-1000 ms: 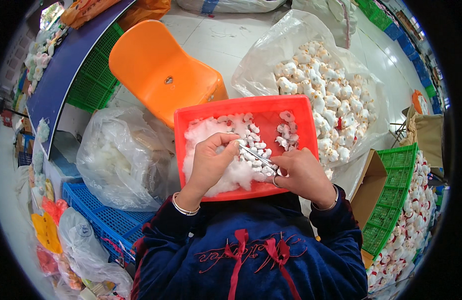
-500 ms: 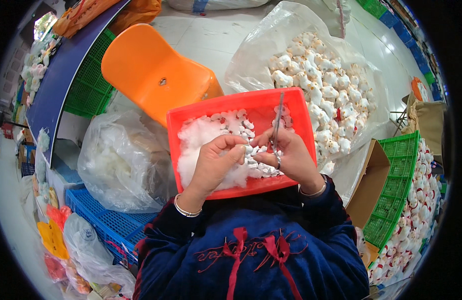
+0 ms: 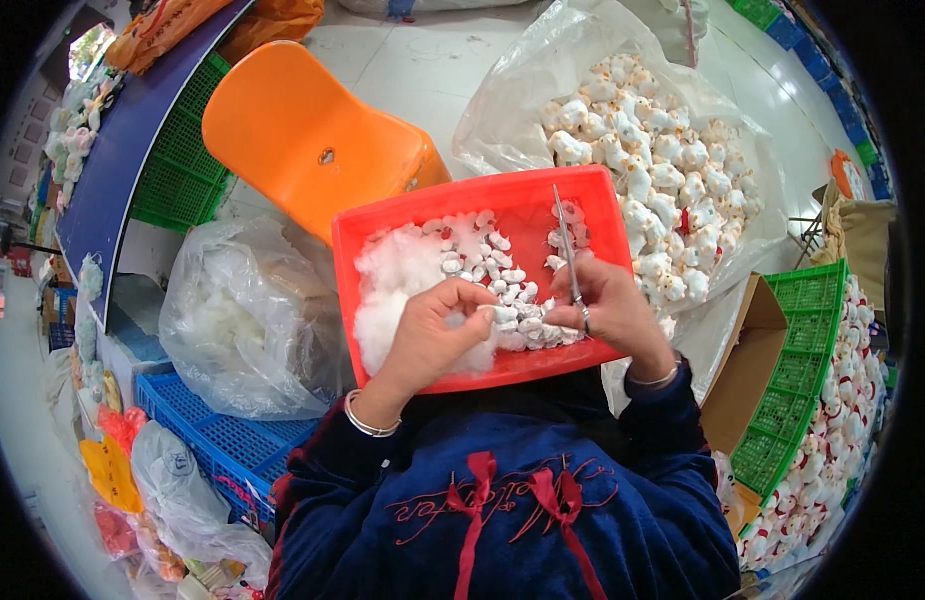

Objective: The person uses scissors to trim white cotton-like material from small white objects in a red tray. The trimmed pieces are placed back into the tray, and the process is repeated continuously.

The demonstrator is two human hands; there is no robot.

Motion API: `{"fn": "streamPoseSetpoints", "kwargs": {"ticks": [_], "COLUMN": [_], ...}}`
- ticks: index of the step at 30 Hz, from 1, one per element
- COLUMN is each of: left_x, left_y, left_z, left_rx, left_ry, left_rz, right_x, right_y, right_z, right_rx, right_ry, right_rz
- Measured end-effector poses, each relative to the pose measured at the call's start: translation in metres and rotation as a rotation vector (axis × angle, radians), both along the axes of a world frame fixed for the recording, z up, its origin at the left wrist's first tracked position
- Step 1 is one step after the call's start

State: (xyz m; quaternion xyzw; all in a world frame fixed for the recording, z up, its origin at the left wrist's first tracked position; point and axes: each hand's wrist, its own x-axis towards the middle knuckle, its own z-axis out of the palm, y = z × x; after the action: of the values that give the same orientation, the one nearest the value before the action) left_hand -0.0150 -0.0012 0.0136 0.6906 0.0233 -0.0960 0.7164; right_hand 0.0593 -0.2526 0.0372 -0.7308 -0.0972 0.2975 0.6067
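Observation:
My left hand (image 3: 440,330) pinches a small white fabric piece (image 3: 503,314) between thumb and fingertips, over the red tray (image 3: 482,377). My right hand (image 3: 614,312) is closed round slim metal forceps (image 3: 565,240) with finger rings; their long tip points away from me. The right fingertips are apart from the piece in my left hand. Beneath both hands, the tray holds fluffy white stuffing (image 3: 402,270) on its left side. Several small white fabric pieces (image 3: 497,260) are spread through the middle, with more in the far right corner.
An orange chair (image 3: 312,150) stands beyond the tray. To the right lies a large clear bag of white plush parts (image 3: 662,180). A clear bag of stuffing (image 3: 247,310) rests by a blue crate (image 3: 207,430). A cardboard box (image 3: 747,360) and green crate (image 3: 802,350) stand right.
My right hand has drawn back to the right with the forceps, away from my left hand. The left hand has barely moved and keeps the white piece.

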Motion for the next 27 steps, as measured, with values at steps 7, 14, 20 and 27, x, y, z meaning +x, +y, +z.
{"fn": "streamPoseSetpoints", "kwargs": {"ticks": [7, 14, 20, 27], "left_x": [0.005, 0.003, -0.005, -0.006], "left_y": [0.023, 0.028, 0.036, 0.041], "left_z": [0.003, 0.002, 0.003, -0.006], "left_rx": [-0.175, -0.275, -0.295, -0.373], "left_ry": [0.058, 0.010, 0.048, 0.045], "left_rz": [0.139, 0.269, 0.297, 0.293], "right_x": [0.020, 0.030, 0.049, 0.047], "right_y": [-0.023, 0.008, 0.010, -0.019], "right_z": [0.044, 0.020, 0.032, 0.071], "right_rx": [-0.787, -0.873, -1.040, -1.348], "right_ry": [-0.377, -0.904, -0.969, -1.074], "right_rz": [0.217, 0.352, 0.399, 0.633]}}
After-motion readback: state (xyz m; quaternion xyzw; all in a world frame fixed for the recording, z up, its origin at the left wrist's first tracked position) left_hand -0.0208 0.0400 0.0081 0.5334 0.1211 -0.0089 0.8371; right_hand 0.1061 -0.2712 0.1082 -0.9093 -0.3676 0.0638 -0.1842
